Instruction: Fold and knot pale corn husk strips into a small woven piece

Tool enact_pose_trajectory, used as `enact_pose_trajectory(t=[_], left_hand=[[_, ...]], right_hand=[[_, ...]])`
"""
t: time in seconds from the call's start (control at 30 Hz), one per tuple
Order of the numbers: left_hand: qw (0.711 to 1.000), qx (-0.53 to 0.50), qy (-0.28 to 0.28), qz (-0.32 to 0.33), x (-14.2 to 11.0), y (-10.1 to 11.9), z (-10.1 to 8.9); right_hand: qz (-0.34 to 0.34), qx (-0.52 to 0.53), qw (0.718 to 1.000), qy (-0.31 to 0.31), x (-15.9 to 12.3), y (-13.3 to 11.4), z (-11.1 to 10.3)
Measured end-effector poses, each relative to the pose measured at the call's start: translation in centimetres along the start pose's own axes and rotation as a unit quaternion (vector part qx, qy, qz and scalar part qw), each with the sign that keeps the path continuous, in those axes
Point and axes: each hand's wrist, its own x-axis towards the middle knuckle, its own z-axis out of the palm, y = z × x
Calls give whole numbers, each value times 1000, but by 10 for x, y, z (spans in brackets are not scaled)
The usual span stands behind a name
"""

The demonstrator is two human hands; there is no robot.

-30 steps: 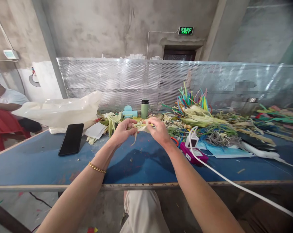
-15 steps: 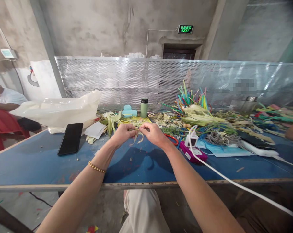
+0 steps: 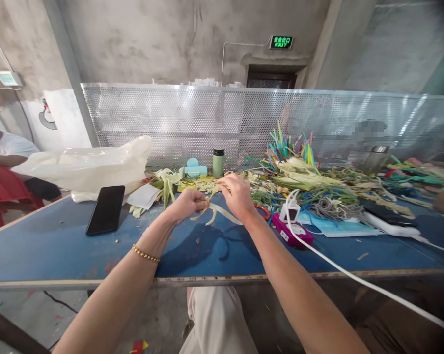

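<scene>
My left hand (image 3: pixel 190 204) is closed in a pinch on pale, narrow husk strips (image 3: pixel 215 210) above the blue table. Their loose ends curl down and stretch rightward beneath my right hand (image 3: pixel 237 196). That hand is raised a little higher, palm down, thumb and fingers bent close together; what lies between its fingertips is too small to make out. Behind both hands lies a heap of dried husk pieces (image 3: pixel 202 186). A pale green bottle (image 3: pixel 218 164) stands just beyond my right fingertips, beside a light blue roll-like item (image 3: pixel 195 171).
Left on the blue table (image 3: pixel 133 265) are a black phone (image 3: pixel 106 210), white paper (image 3: pixel 143 197) and plastic sheeting (image 3: pixel 89 164). Rightward lie a purple power block (image 3: pixel 291 231), a white cable (image 3: pixel 349 280), a mask (image 3: pixel 340 223) and coloured strands (image 3: pixel 290 147). A perforated metal screen (image 3: pixel 178 113) stands behind.
My right hand has parted from my left, moving up and right with its fingers lifted. More of the pale strips now shows between the hands. My left hand keeps its pinch.
</scene>
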Motion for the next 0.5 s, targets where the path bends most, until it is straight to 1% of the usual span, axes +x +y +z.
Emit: enact_pose_trajectory(t=[0.07, 0.1, 0.13, 0.17, 0.2, 0.27, 0.33, 0.37, 0.43, 0.5], left_hand=[[1000, -12, 25, -2, 1, 0, 0], [999, -10, 42, -2, 1, -1, -1], [998, -5, 59, -1, 2, -3, -1], [997, 5, 75, 0, 3, -4, -2], [996, 15, 87, 4, 4, -6, -2], [995, 30, 99, 13, 6, -9, -4], [993, 43, 103, 23, 6, -10, -5], [993, 52, 102, 27, 6, -10, -5], [992, 73, 98, 30, 6, -10, -4], [991, 91, 93, 29, 5, -9, -3]], right_hand=[[34, -33, 997, 67, 0, 1, -4], [47, -44, 994, 91, 1, 2, -6], [50, -47, 993, 100, 1, 2, -7], [47, -39, 994, 95, 1, 2, -8], [40, -20, 996, 74, 2, 1, -7], [29, 50, 998, -15, 1, -2, -3], [46, 127, 983, -125, -1, -5, 2], [54, 148, 975, -159, -2, -7, 5], [69, 158, 967, -188, -3, -10, 7], [76, 144, 970, -183, -4, -11, 7]])
